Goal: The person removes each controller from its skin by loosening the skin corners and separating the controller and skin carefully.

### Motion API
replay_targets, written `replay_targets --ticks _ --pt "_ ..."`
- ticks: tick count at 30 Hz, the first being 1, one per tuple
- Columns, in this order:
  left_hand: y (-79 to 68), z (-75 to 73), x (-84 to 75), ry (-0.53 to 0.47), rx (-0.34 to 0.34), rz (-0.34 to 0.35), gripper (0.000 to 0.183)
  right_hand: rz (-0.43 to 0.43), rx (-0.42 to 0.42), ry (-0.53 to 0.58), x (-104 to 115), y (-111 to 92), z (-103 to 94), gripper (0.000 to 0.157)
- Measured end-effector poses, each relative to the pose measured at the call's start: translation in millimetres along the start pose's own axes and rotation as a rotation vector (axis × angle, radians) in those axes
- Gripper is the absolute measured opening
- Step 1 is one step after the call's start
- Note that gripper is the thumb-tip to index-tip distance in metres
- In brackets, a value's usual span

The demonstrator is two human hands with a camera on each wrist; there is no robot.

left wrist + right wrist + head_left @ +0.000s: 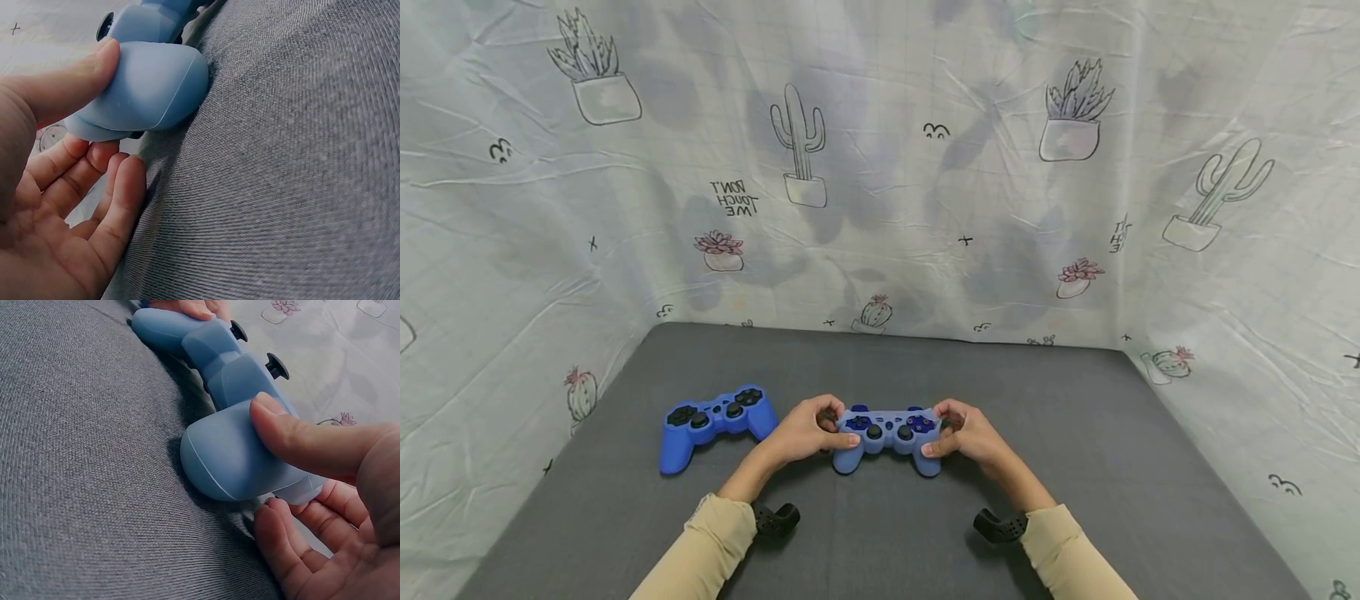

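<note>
A pale blue game controller (890,433) with dark blue buttons and two black thumbsticks sits between my hands at the middle of the table. My left hand (808,432) grips its left end, thumb on top of the left handle (156,81) and fingertips beneath the edge. On the opposite end, my right hand (970,433) holds it the same way, its thumb on the right handle (225,453). In both wrist views the handles lie at or just above the grey cloth; contact is hard to tell. A brighter blue controller (718,421) lies left of my left hand.
Grey cloth covers the table (1075,433). Around its back and sides hangs a pale curtain (880,167) printed with potted cacti. Each wrist wears a black camera mount, the left one (777,520) and the right one (1000,525).
</note>
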State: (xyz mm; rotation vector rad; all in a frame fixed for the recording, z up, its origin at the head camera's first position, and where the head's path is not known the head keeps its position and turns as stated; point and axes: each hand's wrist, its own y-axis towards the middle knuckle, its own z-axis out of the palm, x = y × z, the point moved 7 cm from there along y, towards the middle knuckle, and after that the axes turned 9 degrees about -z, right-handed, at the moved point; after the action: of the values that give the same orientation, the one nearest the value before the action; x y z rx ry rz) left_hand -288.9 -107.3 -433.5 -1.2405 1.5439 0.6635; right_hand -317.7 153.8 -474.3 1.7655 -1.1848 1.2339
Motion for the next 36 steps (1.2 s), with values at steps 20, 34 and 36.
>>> replay_targets --ticks 20,34,36 --pt "25.5 1.3 32.9 0.024 -0.012 -0.006 0.036 0.021 -0.062 0.003 0.6 -4.1 -0.9 0.044" --pt "27.1 1.6 35.4 0.010 -0.003 -0.022 0.040 0.036 -0.085 0.049 9.5 -12.7 1.9 0.040" --pt "27.4 1.5 36.0 0.009 -0.008 -0.033 0.040 0.029 -0.078 0.054 18.5 -16.4 3.3 0.039"
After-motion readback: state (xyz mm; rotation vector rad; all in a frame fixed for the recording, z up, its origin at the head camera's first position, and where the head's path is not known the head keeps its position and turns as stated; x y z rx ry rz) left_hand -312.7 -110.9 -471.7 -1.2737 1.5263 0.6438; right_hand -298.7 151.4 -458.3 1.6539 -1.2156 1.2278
